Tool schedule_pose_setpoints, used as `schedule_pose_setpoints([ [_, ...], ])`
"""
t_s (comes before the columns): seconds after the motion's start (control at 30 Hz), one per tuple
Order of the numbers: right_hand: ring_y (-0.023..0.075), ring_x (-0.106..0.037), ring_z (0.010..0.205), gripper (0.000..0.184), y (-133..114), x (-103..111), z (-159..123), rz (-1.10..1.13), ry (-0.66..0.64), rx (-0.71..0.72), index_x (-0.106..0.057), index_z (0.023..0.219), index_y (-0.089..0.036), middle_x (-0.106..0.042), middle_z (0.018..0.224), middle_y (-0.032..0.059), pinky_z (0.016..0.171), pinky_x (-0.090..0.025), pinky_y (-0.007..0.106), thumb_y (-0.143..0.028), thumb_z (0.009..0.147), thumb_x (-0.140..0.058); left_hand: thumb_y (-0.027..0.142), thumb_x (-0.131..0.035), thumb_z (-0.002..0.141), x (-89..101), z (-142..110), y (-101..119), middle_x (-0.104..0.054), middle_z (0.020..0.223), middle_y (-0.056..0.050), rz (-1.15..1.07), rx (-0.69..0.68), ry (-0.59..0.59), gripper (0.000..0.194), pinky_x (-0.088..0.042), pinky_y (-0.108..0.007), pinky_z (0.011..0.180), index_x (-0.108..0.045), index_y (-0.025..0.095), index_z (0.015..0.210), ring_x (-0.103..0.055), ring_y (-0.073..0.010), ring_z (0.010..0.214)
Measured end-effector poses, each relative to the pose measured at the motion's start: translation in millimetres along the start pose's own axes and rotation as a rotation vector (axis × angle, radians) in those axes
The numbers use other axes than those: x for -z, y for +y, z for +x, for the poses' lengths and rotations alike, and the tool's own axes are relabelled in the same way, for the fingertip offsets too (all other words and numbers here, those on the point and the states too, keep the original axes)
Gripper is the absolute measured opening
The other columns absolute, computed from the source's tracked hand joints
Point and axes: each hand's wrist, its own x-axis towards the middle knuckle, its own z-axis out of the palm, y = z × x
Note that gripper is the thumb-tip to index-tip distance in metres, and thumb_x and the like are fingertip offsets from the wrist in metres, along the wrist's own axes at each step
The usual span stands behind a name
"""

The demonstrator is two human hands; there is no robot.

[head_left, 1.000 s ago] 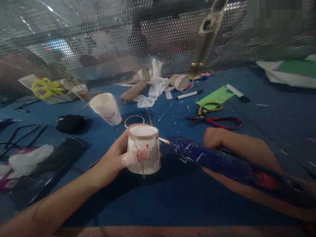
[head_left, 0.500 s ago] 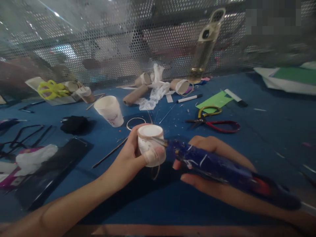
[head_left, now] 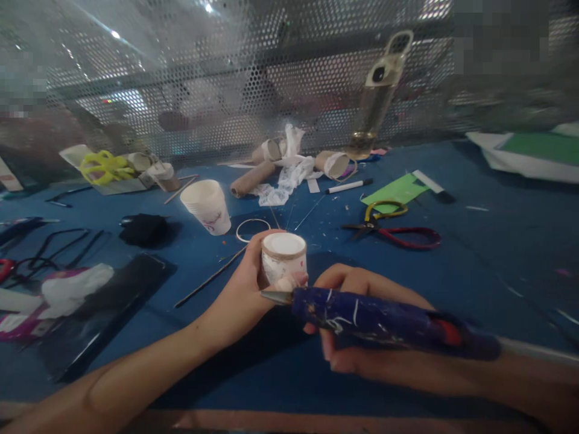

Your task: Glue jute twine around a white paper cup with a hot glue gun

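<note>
My left hand [head_left: 253, 280] is wrapped around a small white paper cup [head_left: 284, 265], its white round end facing up. Brown twine [head_left: 284, 256] circles the cup just below that end. A bandage-like pale strip covers part of the left thumb. In my right hand [head_left: 362, 301] lies a dark blue glue gun [head_left: 384, 316], specked with dried glue strands. Its metal nozzle points left, in front of the left thumb and below the cup's twine. Whether the nozzle touches anything, I cannot tell.
A stack of paper cups [head_left: 212, 211] stands behind my left hand. Red-and-yellow-handled scissors [head_left: 373, 226] lie right, near green paper [head_left: 395, 191] and markers. Cardboard rolls [head_left: 253, 179] and lace [head_left: 294, 172] sit at the back, by a bottle [head_left: 377, 99] and a perforated metal screen [head_left: 226, 90].
The glue gun's nozzle has come away from the twine at the cup's upper edge and moved down and left. The twine loop hanging under the cup no longer shows.
</note>
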Motion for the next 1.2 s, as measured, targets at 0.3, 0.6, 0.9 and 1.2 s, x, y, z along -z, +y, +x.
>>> schedule_pose_setpoints([
  [0.3, 0.0210, -0.076, 0.081, 0.015, -3, 8, -3, -0.548, 0.426, -0.025, -0.067, 0.102, -0.034, -0.076, 0.093, -0.0008, 0.071, -0.066, 0.035, -0.033, 0.091, -0.078, 0.035, -0.085, 0.088, 1.1, -2, 10, -0.066, 0.117, -0.003, 0.010, 0.041, -0.019, 0.053, -0.052, -0.037, 0.101, -0.055, 0.027, 0.130, -0.063, -0.0227, 0.109],
  [0.6, 0.0185, -0.070, 0.073, 0.013, 4, 13, -2, -0.576, 0.483, -0.040, -0.071, 0.095, -0.037, -0.073, 0.088, -0.0031, 0.066, -0.061, 0.035, -0.036, 0.089, -0.082, 0.035, -0.086, 0.086, 1.8, -1, 8, -0.069, 0.113, -0.003, 0.051, 0.026, -0.012, 0.052, -0.055, -0.035, 0.095, -0.055, 0.026, 0.127, -0.067, -0.0228, 0.106],
  [0.9, 0.0202, -0.073, 0.070, 0.019, 9, 15, -6, -0.588, 0.466, -0.031, -0.069, 0.093, -0.034, -0.078, 0.085, -0.0024, 0.062, -0.061, 0.037, -0.042, 0.087, -0.085, 0.038, -0.085, 0.087, 4.2, -2, 7, -0.067, 0.117, -0.003, 0.081, 0.034, -0.013, 0.053, -0.052, -0.035, 0.099, -0.055, 0.027, 0.130, -0.065, -0.0232, 0.111],
  [1.2, 0.0203, -0.074, 0.066, 0.021, 5, 18, -11, -0.706, 0.489, -0.076, -0.070, 0.095, -0.034, -0.079, 0.084, -0.0012, 0.054, -0.059, 0.035, -0.049, 0.088, -0.082, 0.036, -0.085, 0.089, 6.4, -2, 3, -0.064, 0.119, -0.002, 0.066, 0.031, -0.042, 0.055, -0.051, -0.033, 0.099, -0.053, 0.028, 0.133, -0.062, -0.0207, 0.110],
])
